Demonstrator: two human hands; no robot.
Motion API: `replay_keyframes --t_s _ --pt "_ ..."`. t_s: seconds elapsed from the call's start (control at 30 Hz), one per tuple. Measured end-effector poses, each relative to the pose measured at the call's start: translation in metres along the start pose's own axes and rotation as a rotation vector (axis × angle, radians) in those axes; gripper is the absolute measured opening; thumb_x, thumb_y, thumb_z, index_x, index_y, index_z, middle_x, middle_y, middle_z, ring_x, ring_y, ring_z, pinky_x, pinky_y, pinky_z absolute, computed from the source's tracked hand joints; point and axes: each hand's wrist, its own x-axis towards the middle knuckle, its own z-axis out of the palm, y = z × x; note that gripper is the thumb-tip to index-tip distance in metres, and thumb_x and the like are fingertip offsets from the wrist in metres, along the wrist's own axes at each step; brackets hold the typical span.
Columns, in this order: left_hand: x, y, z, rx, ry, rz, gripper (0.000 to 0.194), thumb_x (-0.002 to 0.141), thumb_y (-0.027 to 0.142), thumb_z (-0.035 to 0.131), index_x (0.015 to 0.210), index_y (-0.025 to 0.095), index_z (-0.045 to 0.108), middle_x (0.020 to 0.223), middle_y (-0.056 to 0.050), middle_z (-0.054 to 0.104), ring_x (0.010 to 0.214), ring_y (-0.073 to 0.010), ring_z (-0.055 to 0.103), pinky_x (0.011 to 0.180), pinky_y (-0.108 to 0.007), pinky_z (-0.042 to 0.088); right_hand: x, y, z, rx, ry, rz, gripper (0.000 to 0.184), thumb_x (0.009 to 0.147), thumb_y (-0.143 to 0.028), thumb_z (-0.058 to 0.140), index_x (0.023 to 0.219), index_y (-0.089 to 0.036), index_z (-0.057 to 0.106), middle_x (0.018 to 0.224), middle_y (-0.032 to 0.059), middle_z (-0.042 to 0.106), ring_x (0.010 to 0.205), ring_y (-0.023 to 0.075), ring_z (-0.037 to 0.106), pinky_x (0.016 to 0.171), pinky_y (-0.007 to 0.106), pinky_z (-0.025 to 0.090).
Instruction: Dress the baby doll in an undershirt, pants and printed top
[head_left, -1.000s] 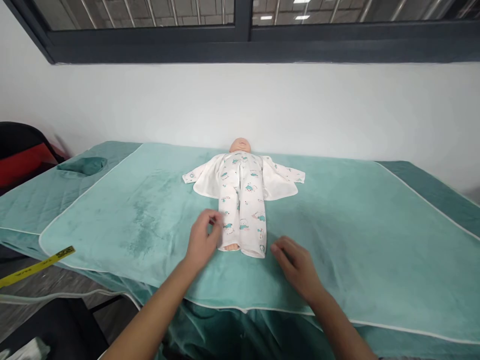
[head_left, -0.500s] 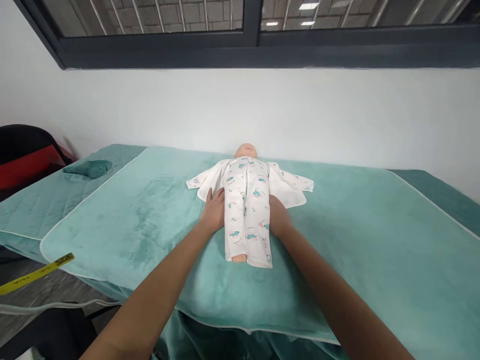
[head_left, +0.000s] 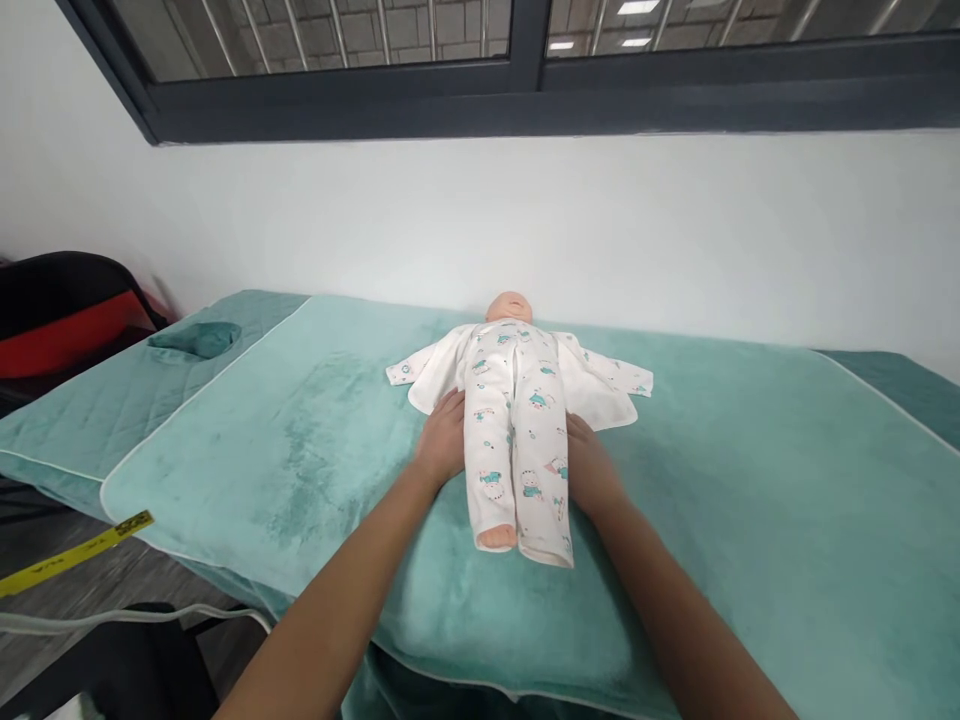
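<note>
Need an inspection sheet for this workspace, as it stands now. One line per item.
Surface: teal cover, lightly creased, darker patches at left.
Job's things: doll face up, head toward the wall; white printed trousers over its front, one foot showing at the left cuff; white top spread beneath, sleeves out.
Clutter: yellow strip with dark marks, near left edge.
Hands: left hand and right hand at either side of the trousers, fingers partly hidden; grip unclear.
Cables: nothing seen for certain; pale cord-like strip, lower left.
Surroundings: white wall, dark-framed window, black-and-red item at left.
</note>
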Motion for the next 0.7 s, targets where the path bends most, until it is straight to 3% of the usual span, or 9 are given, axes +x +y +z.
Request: replay_keyframes --t_s 0.13,0.27,0.4,0.53,0.7 --pt "0.0 0.001 0.001 0.041 0.024 0.008 0.036 0.088 0.03 0.056 0.121 0.017 0.061 0.115 -0.012 0.067 0.118 -0.0273 0.058 0.101 -0.045 0.049 0.013 -0.005 0.0 0.001 -0.06 0.032 0.035 0.088 -0.025 0.051 0.118 -0.017 0.069 0.123 0.0105 0.064 0.115 0.0264 0.056 0.099 0.038 0.045" --pt "0.001 0.004 -0.001 0.062 -0.018 -0.051 0.041 0.088 0.031 0.057 0.127 0.017 0.057 0.123 -0.013 0.065 0.12 -0.0285 0.056 0.103 -0.045 0.047 0.026 -0.009 0.0 -0.058 -0.06 0.138 0.034 0.084 -0.026 0.056 0.113 -0.012 0.07 0.115 0.016 0.065 0.108 0.0325 0.056 0.091 0.043 0.045" --pt "0.001 0.007 -0.005 0.031 -0.04 -0.128 0.051 0.088 0.037 0.057 0.135 0.019 0.05 0.132 -0.012 0.06 0.123 -0.0315 0.054 0.104 -0.045 0.046 0.033 -0.013 -0.002 -0.081 -0.072 0.187 0.026 0.084 -0.023 0.057 0.104 -0.015 0.071 0.114 0.0151 0.064 0.108 0.0305 0.054 0.09 0.04 0.044" --pt "0.002 0.009 -0.007 -0.005 -0.044 -0.178 0.05 0.088 0.039 0.057 0.135 0.023 0.05 0.133 -0.01 0.059 0.123 -0.0318 0.054 0.103 -0.044 0.047 0.031 -0.016 -0.006 0.033 -0.038 0.198 0.023 0.085 -0.023 0.055 0.101 -0.014 0.07 0.11 0.015 0.065 0.105 0.0287 0.054 0.093 0.04 0.044" --pt "0.004 0.007 -0.007 -0.023 -0.115 -0.215 0.041 0.092 0.037 0.048 0.131 0.024 0.054 0.128 -0.009 0.062 0.121 -0.0291 0.056 0.101 -0.043 0.051 0.02 -0.027 -0.017 0.232 -0.088 0.124 0.022 0.088 -0.03 0.053 0.097 -0.017 0.069 0.109 0.0103 0.068 0.106 0.0272 0.059 0.094 0.04 0.048"
